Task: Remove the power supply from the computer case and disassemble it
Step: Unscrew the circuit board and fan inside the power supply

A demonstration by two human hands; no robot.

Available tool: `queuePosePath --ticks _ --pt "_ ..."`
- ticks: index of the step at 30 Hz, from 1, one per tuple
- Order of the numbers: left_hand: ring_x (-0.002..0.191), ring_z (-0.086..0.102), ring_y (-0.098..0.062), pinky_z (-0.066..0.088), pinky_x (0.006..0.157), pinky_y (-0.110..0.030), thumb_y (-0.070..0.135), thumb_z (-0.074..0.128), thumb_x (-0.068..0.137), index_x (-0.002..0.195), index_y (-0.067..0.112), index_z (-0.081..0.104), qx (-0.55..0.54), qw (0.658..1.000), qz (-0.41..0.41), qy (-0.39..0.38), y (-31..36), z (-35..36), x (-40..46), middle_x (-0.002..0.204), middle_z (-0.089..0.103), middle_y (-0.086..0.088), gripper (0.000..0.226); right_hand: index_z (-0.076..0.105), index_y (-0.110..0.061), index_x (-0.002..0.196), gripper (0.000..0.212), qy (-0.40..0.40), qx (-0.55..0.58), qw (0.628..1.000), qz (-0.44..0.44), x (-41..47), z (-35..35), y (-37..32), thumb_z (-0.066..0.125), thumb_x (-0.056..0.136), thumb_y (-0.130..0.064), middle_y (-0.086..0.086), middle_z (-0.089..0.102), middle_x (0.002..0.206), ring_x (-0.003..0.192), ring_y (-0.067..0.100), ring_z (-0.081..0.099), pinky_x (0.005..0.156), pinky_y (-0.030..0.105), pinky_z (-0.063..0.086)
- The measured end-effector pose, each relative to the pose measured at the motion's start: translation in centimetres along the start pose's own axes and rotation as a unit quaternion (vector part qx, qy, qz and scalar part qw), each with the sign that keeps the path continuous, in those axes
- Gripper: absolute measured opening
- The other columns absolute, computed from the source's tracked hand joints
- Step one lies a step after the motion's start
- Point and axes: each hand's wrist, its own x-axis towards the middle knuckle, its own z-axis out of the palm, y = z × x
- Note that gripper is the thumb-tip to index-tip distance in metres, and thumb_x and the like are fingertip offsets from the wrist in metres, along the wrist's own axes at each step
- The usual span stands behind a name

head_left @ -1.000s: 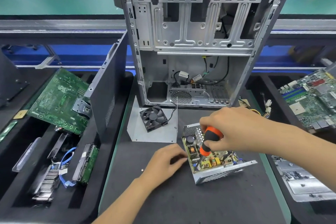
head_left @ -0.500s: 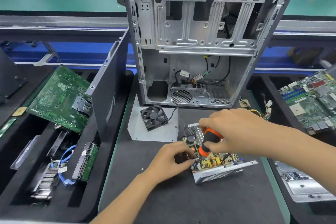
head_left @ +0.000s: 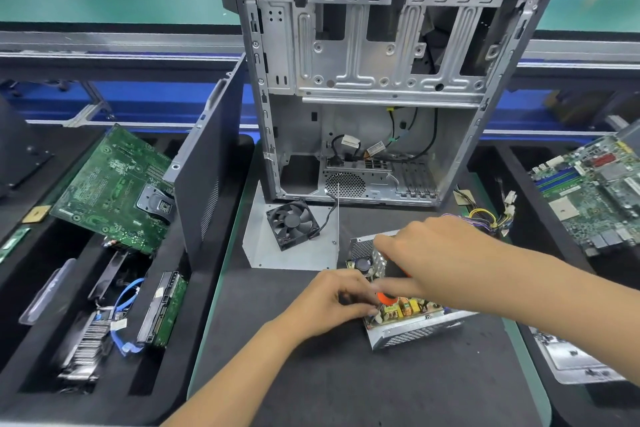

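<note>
At lower centre, out of the computer case (head_left: 381,87), the opened power supply (head_left: 405,319) lies on the mat, where the left hand (head_left: 332,302) pinches at its circuit board, likely steadying it, while the right hand (head_left: 440,260) wraps an orange-handled screwdriver (head_left: 385,297) held tip-down, presumably onto a screw.

Green circuit board (head_left: 114,191) left, blurred heatsink perhaps (head_left: 83,347), second board (head_left: 595,191) right

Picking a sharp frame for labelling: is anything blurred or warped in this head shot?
Head view: both hands, left hand and right hand, are motion-smeared over the power supply; the computer case is sharp but splays outward from wide-angle distortion; the heatsink at the lower left is soft.
</note>
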Motion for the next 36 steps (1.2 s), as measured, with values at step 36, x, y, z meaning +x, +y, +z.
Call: queuePosePath --ticks 36 --pt "0.081 0.060 0.000 0.044 0.078 -0.014 0.018 0.076 0.084 0.092 0.021 0.078 -0.060 0.986 -0.045 -0.151 2.9 -2.3 2.3 0.088 0.073 0.006 0.009 0.034 -0.019 0.133 0.040 -0.167 -0.018 0.985 0.032 0.0 -3.3 -2.0 0.048 0.096 -0.015 0.010 0.043 0.120 0.092 0.028 0.052 0.053 0.033 0.034"
